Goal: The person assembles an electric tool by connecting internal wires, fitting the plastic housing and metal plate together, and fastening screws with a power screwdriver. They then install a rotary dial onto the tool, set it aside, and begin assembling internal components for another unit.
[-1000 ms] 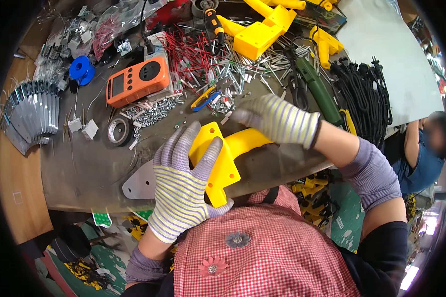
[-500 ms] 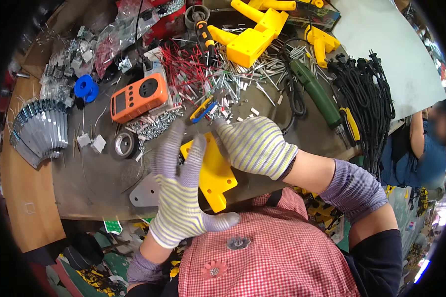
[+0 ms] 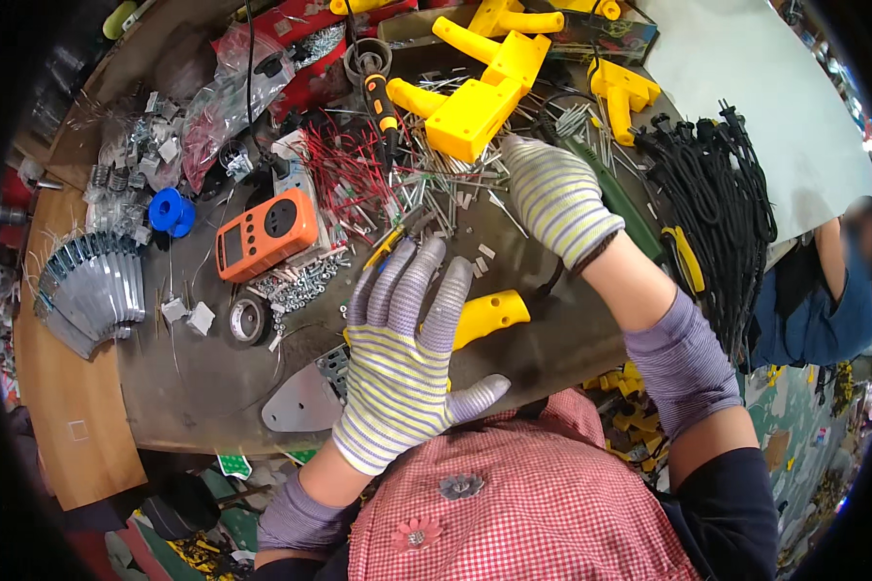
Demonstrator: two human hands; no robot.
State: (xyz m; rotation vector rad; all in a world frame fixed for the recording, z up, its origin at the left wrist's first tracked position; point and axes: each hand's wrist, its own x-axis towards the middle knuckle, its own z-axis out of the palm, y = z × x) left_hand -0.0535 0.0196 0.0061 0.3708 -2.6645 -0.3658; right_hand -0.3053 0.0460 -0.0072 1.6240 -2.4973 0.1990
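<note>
My left hand [image 3: 397, 363], in a striped knit glove, is open with its fingers spread. It lies over a yellow plastic handle piece [image 3: 494, 318], whose middle it hides. Just left of that hand is a grey metal plate [image 3: 300, 402] with a rounded end and a perforated part. My right hand [image 3: 564, 201], gloved alike, has its fingers curled together beside the pile of thin metal rods [image 3: 455, 179] and the green power tool [image 3: 610, 184]. Whatever its fingertips hold, if anything, is hidden. Beyond it sits a yellow plastic housing [image 3: 473, 118].
An orange meter [image 3: 266, 237], a blue spool [image 3: 171, 212], a tape roll [image 3: 249, 320] and loose screws [image 3: 300, 290] lie at left. Red wires [image 3: 344, 169] and an orange-black screwdriver [image 3: 380, 105] are farther back. Bundled black cords [image 3: 712, 194] lie at right; a person [image 3: 809, 295] is beyond.
My right hand has moved away from the yellow handle piece, up and right to the rods. The handle piece now lies turned under my left hand, which has shifted right.
</note>
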